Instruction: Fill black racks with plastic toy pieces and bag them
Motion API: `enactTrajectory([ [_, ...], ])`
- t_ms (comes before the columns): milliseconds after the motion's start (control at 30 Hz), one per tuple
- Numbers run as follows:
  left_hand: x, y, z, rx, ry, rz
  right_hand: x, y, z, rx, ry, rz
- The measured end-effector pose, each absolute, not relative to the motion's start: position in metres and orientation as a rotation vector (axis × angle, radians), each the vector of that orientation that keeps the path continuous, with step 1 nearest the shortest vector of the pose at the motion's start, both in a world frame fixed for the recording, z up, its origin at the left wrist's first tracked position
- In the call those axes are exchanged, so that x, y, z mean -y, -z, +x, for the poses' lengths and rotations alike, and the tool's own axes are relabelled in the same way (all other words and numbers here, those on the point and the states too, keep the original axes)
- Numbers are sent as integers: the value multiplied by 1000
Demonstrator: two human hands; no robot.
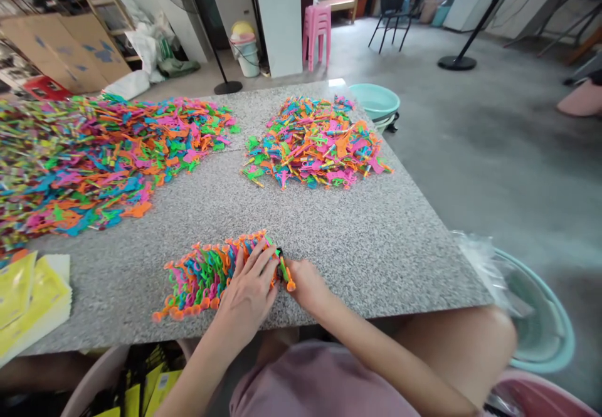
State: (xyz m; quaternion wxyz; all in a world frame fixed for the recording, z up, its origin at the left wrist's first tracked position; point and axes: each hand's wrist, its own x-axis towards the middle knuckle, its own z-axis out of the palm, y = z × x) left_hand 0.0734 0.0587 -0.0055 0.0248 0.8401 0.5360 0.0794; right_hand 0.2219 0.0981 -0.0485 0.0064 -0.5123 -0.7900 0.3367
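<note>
A row of small bright plastic toys with orange suction-cup tips [202,276] lies closely lined up near the table's front edge. My left hand [249,285] rests over the right part of this row, its fingers stretched out. Close beside it, at the row's right end, my right hand [305,284] is closed. A small green toy with an orange cup tip [286,274] sticks out from its fingers. Most of the right fingertips are hidden, and a small black bit shows above the toy.
A big heap of similar coloured pieces [108,160] covers the table's left, a smaller heap [320,144] the far right. Yellow-printed packets [35,298] lie at the left edge. Basins [559,335] stand on the right; a bin of yellow-black packets [141,385] is below.
</note>
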Motion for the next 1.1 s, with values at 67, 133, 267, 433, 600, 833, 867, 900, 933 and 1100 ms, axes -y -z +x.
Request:
enactTrajectory([
  [67,-58,7,74,-1671,-268,2576,-100,43,217,2510,-1030,-1624],
  [133,-57,9,73,-1693,-283,2553,-101,40,212,2523,-1012,-1608],
  [267,-56,8,72,-1720,-275,2545,-104,41,208,2526,-985,-1593],
  [433,-55,2,71,-1667,-257,2551,-112,42,205,2576,-1011,-1547],
  [600,-59,20,66,-1723,-307,2697,-112,56,204,2622,-1023,-1357],
  [833,-62,55,63,-1805,-393,2884,-210,63,218,2697,-918,-1225],
  [867,-62,56,62,-1806,-396,2902,-231,60,212,2614,-722,-1345],
  [900,-63,56,61,-1794,-386,2925,-250,58,204,2524,-536,-1463],
  [933,-63,56,60,-1775,-367,2953,-263,57,194,2465,-401,-1554],
  [1100,-58,52,50,-1672,-306,3083,-257,75,150,2575,-234,-1698],
])
